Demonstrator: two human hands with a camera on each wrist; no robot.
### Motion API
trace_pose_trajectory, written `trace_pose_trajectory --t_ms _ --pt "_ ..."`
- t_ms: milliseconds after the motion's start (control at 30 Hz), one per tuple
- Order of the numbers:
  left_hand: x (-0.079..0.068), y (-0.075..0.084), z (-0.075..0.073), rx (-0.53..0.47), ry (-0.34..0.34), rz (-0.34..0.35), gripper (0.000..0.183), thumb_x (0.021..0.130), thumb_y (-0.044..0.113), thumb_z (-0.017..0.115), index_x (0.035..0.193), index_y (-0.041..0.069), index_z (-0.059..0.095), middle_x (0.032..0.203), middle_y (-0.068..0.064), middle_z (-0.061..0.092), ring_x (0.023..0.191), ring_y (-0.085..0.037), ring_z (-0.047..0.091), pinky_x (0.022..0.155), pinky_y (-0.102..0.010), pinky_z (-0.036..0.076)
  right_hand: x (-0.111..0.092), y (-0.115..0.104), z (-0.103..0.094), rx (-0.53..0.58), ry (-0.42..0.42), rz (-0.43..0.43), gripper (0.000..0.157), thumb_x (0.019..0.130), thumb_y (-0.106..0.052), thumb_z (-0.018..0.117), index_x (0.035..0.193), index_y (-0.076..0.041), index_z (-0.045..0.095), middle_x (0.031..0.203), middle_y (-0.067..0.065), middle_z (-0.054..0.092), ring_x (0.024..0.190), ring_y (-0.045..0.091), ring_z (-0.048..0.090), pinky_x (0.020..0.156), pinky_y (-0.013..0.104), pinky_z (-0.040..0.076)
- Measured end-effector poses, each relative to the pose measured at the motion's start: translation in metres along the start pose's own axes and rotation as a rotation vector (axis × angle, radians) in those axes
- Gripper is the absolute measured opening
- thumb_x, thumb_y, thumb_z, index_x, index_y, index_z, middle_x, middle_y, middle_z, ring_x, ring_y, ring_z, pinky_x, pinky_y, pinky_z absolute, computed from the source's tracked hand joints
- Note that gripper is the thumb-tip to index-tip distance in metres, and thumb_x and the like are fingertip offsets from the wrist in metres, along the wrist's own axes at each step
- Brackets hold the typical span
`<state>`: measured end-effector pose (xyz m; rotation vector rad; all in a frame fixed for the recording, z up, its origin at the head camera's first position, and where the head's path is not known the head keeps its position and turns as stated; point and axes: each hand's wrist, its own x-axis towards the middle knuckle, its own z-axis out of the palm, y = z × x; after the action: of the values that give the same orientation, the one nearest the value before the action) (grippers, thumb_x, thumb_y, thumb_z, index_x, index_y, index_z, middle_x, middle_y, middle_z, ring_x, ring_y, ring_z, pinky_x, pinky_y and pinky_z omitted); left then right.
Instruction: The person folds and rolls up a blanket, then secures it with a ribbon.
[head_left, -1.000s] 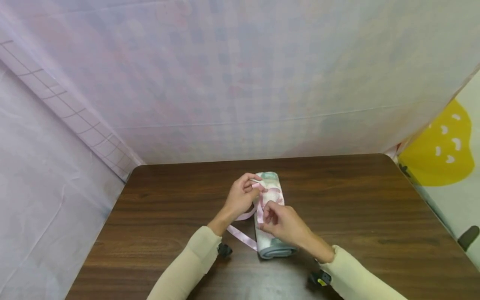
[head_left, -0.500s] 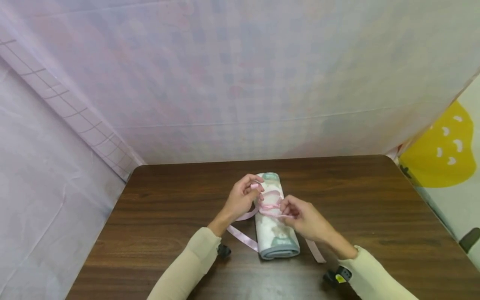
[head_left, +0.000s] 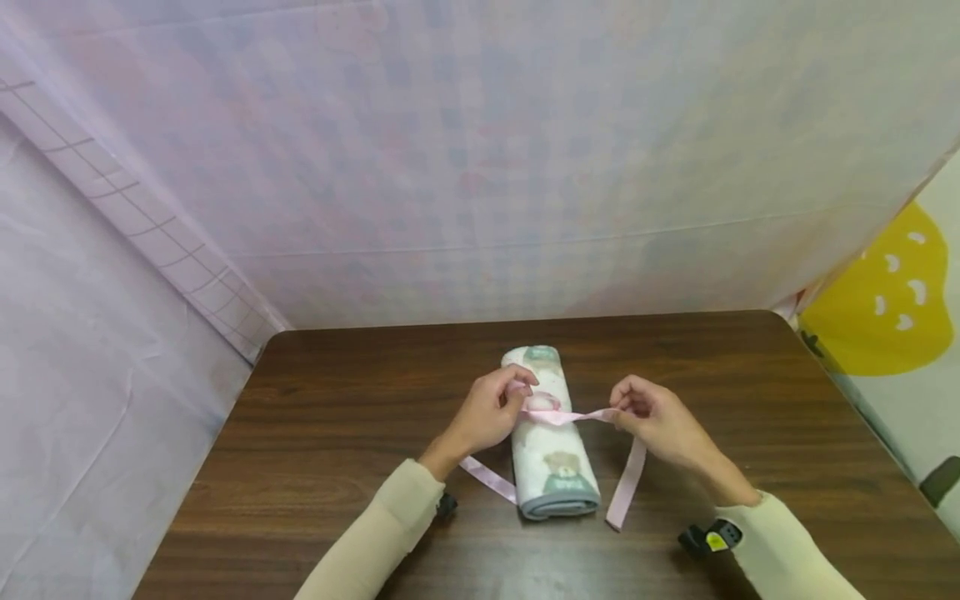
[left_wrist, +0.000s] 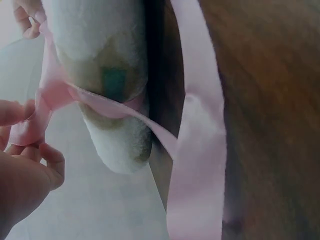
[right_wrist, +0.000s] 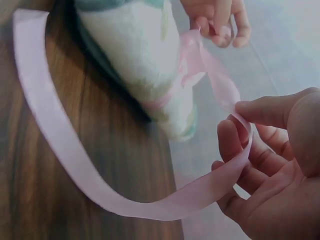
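A rolled towel (head_left: 538, 458), white with a bear print and a grey-edged end, lies lengthwise on the table. Pink satin ribbon (head_left: 553, 417) runs round its middle and crosses on top. My left hand (head_left: 487, 410) pinches a fold of the ribbon at the towel's left side; the left wrist view shows that ribbon loop (left_wrist: 30, 131) between thumb and fingers. To the right of the towel, my right hand (head_left: 660, 423) pinches the other length, stretched out sideways from the crossing. Its loose tail (right_wrist: 65, 145) curves below the hand in the right wrist view.
The dark wood table (head_left: 337, 400) reaches back to a pale patterned curtain (head_left: 480, 208). The ribbon's left tail (head_left: 489, 479) trails over the tabletop beside the towel. A yellow printed shape (head_left: 877, 300) shows on the right wall.
My right hand has moved from over the towel out to the right, drawing its ribbon length straight across. My left hand stays at the towel's left side, shifting slightly down, still pinching ribbon.
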<state>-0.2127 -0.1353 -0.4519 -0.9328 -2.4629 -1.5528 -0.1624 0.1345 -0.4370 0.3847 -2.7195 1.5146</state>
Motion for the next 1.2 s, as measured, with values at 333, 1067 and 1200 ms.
trace_pose_trajectory --t_ms 333,1067,1200 --pt "-0.001 0.001 0.004 0.117 -0.083 0.142 0.018 0.084 0.001 0.064 0.101 0.004 0.07 0.081 -0.001 0.067 0.065 -0.007 0.057 0.061 -0.019 0.049 0.0 0.01 0.004 -0.072 -0.019 -0.061 0.012 0.087 -0.001 0.071 0.089 -0.008 0.062 0.077 0.0 0.061 0.071 0.011 0.057 0.063 0.025 0.048" --pt "-0.005 0.003 0.0 0.426 -0.215 0.156 0.021 0.086 0.015 0.075 0.106 0.018 0.075 0.107 0.008 0.073 0.111 -0.015 0.054 0.098 -0.041 0.033 0.036 -0.007 0.037 -0.115 -0.033 -0.139 0.016 0.086 -0.001 0.072 0.094 -0.01 0.062 0.084 0.0 0.065 0.077 0.014 0.061 0.065 0.026 0.05" --pt "-0.005 0.004 0.003 0.421 -0.149 0.15 0.018 0.086 0.015 0.076 0.104 0.015 0.074 0.1 0.004 0.074 0.102 -0.015 0.06 0.097 -0.04 0.037 0.04 -0.009 0.045 -0.099 -0.014 -0.132 0.018 0.083 0.001 0.071 0.095 -0.009 0.063 0.085 0.002 0.066 0.078 0.015 0.061 0.067 0.028 0.05"
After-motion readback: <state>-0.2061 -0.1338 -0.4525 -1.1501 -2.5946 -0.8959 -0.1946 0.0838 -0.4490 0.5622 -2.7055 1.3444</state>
